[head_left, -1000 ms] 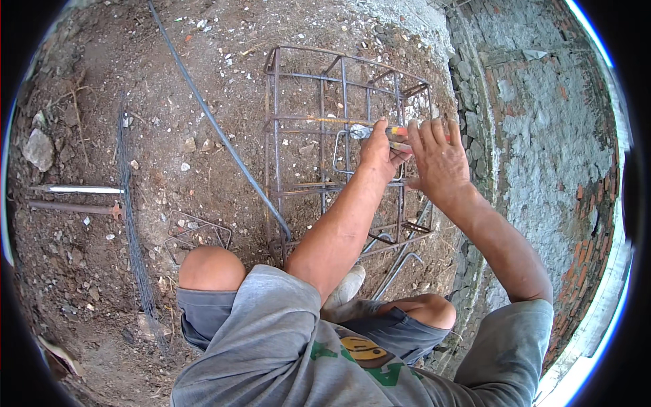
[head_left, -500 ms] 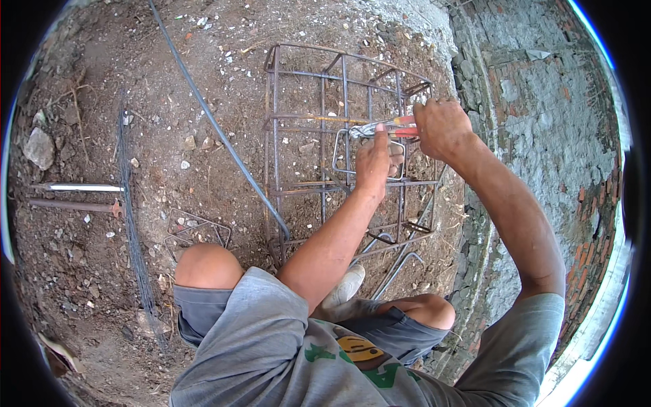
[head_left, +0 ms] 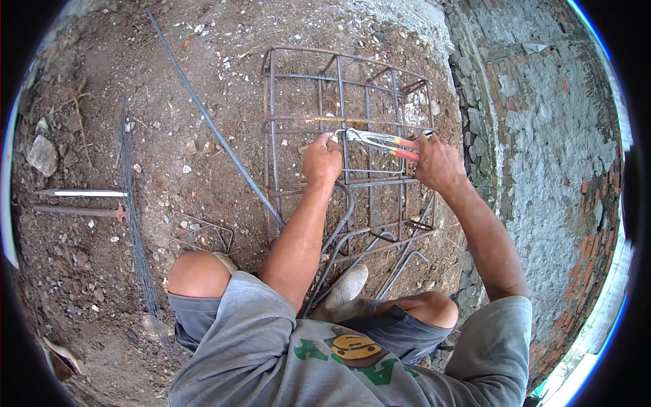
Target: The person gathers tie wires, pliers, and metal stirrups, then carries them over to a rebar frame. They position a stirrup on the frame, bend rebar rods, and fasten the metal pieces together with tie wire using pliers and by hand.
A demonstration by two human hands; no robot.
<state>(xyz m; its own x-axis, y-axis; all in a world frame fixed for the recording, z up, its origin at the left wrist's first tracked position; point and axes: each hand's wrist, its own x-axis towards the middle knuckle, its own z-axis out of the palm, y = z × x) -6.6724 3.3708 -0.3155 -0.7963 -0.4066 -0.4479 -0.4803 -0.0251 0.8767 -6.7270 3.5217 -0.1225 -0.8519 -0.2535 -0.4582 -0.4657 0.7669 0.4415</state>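
My right hand (head_left: 439,163) is closed around the red-and-yellow handles of metal pincers (head_left: 380,140). Their jaws point left, at a crossing of bars on the rebar cage (head_left: 341,88) lying on the ground. Just left of the jaws, my left hand (head_left: 322,161) is pinched shut at the hidden left end of a bent steel stirrup (head_left: 373,172). What lies between its fingertips is too small to make out.
Bent steel rods (head_left: 349,210) lie by my shoe. A long bar (head_left: 203,108) slants across the dirt on the left, beyond which lie a bundle of thin wire (head_left: 135,237) and a rusty rod (head_left: 78,211). A rough wall (head_left: 542,136) rises at right.
My left hand has moved left, away from the pincers. My right hand has come slightly down, with the pincers still in its grip. More of their handles shows.
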